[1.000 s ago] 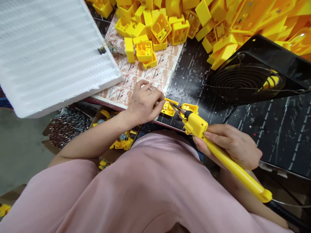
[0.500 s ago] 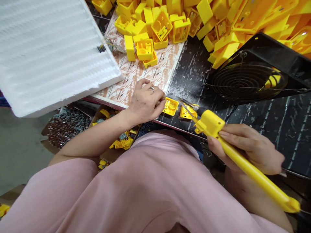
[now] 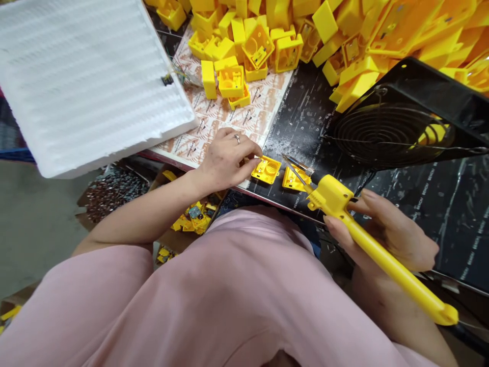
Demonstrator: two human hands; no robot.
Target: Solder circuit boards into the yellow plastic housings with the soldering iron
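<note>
My right hand (image 3: 385,234) is closed around a yellow soldering iron (image 3: 393,267), with the thumb beneath its head and the fingers along the far side. The iron's metal tip and a thin feed tube point left, above a small yellow plastic casing (image 3: 292,178) on the black bench. Left of that lies a second yellow plastic casing (image 3: 269,171), open side up, with small metal parts inside. My left hand (image 3: 231,158), a ring on one finger, pinches at this casing's upper left corner. Whether a tiny part is also between the fingertips is hidden.
Yellow boxes (image 3: 263,43) are heaped along the back. A black fan (image 3: 405,120) stands at right. A white foam sheet (image 3: 95,86) overhangs the bench at left. Below the edge are a carton of small metal parts (image 3: 110,193) and one of yellow pieces (image 3: 194,219).
The view has shifted slightly. The iron's rear end has swung a little left and up, its tip staying over the right casing. My left fingers have moved slightly at the left casing's corner.
</note>
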